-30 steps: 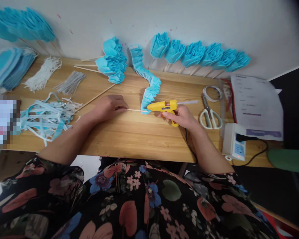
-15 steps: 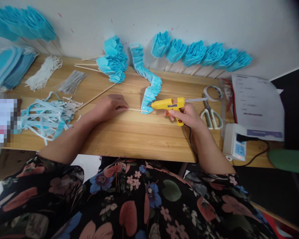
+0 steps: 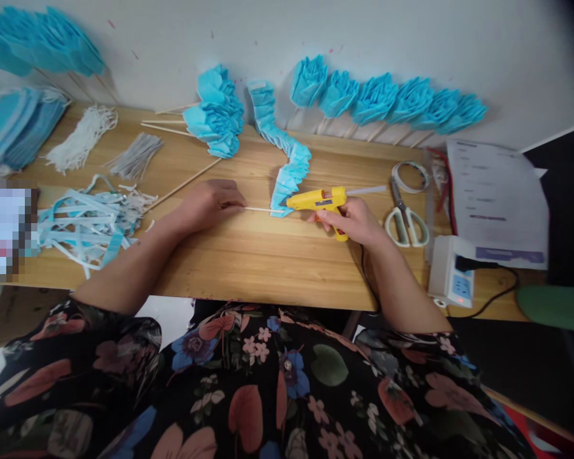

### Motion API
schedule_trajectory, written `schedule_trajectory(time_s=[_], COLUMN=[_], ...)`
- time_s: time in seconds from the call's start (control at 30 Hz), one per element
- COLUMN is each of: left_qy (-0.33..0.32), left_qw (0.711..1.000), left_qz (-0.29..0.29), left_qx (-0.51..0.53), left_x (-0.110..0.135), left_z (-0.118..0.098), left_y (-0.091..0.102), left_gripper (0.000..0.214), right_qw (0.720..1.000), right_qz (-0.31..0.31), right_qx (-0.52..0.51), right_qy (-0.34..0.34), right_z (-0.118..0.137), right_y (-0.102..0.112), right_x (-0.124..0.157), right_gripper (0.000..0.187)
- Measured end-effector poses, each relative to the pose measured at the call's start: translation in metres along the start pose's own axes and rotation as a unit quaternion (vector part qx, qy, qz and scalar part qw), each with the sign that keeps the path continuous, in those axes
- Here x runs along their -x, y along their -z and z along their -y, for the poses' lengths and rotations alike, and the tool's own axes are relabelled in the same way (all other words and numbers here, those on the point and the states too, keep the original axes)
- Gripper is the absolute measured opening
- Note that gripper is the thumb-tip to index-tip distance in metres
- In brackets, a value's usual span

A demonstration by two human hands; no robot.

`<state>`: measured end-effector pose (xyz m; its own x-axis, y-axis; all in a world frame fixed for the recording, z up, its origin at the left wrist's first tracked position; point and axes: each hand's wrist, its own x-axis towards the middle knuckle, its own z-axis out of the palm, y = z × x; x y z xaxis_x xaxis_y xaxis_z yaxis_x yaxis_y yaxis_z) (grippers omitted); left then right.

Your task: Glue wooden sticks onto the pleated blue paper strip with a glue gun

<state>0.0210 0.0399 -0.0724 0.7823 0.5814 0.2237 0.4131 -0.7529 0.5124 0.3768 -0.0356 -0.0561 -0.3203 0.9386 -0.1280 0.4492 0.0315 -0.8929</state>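
Observation:
My left hand (image 3: pixel 215 203) pinches a thin wooden stick (image 3: pixel 258 209), whose right end lies on the near end of a pleated blue strip (image 3: pixel 287 182). The strip winds away across the table toward the wall. A yellow glue gun (image 3: pixel 316 199) is gripped in my right hand (image 3: pixel 351 220), with a clear glue stick (image 3: pixel 368 190) poking out of its back. Its nozzle points left, at the stick's tip on the strip; whether they touch I cannot tell. Behind my left hand lie finished blue fabric flowers (image 3: pixel 215 121) on sticks.
More blue flowers (image 3: pixel 375 99) lean on the wall. Left are face masks (image 3: pixel 26 131), white cords (image 3: pixel 83 137), grey wires (image 3: pixel 136 156) and cut scraps (image 3: pixel 90 223). Right are scissors (image 3: pixel 406 220), a tape roll (image 3: pixel 411 176), papers (image 3: pixel 497 204) and a power socket (image 3: pixel 452 271) with a black plug.
The glue gun and my right hand have shifted slightly left, bringing the nozzle closer to the stick's tip. My left hand stays in place on the stick.

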Motion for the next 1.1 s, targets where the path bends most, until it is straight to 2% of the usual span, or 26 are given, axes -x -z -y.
schedule_trajectory(time_s=[0.27, 0.43, 0.6, 0.83, 1.1], left_qy=[0.01, 0.006, -0.016, -0.05, -0.036], left_qw=[1.0, 1.0, 1.0, 0.998, 0.998], left_qz=[0.005, 0.001, -0.013, -0.023, -0.034], left_qx=[-0.001, 0.002, -0.007, -0.033, -0.028], left_x=[-0.001, 0.0, 0.001, -0.001, -0.001], left_z=[-0.002, -0.001, -0.002, 0.0, 0.002], left_y=[0.001, 0.001, -0.001, -0.006, -0.009], left_gripper=[0.04, 0.039, 0.035, 0.034, 0.032], right_qw=[0.997, 1.0, 1.0, 0.999, 0.995], right_qz=[-0.02, 0.002, 0.004, 0.006, -0.007], right_qx=[-0.058, -0.017, 0.0, 0.027, 0.054], right_qy=[0.038, 0.009, 0.009, 0.029, 0.08], right_z=[-0.001, 0.001, -0.003, 0.005, 0.014], right_y=[0.0, -0.002, -0.003, -0.005, -0.01], right_x=[0.002, 0.0, 0.0, 0.001, 0.002], right_gripper=[0.051, 0.049, 0.044, 0.036, 0.034])
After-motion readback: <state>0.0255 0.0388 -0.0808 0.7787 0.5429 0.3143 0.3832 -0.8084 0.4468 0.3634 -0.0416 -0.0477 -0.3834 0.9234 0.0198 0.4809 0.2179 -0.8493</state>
